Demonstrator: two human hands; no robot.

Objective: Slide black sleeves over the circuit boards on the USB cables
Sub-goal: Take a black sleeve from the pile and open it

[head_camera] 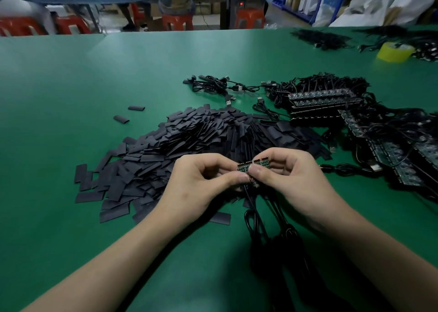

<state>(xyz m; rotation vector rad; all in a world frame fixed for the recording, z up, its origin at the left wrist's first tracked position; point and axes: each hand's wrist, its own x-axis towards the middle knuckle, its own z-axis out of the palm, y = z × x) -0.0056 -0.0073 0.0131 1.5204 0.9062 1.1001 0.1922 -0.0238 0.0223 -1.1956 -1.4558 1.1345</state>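
Circuit boards (pixel 252 167) pinched between thumbs and fingers of left hand (pixel 201 183) and right hand (pixel 294 179), over desk (pixel 94 74) centre; USB cables (pixel 286 238) trail toward near edge; black sleeves (pixel 180 141) piled just behind hands.

Joined circuit boards (pixel 252 167) are pinched between the left hand (pixel 203 181) and right hand (pixel 291 176) above the green table (pixel 71 86), with black USB cables (pixel 256 219) hung beneath. A heap of flat black sleeves (pixel 189 141) is spread just behind, and a yellow tape roll (pixel 394 51) is set far right
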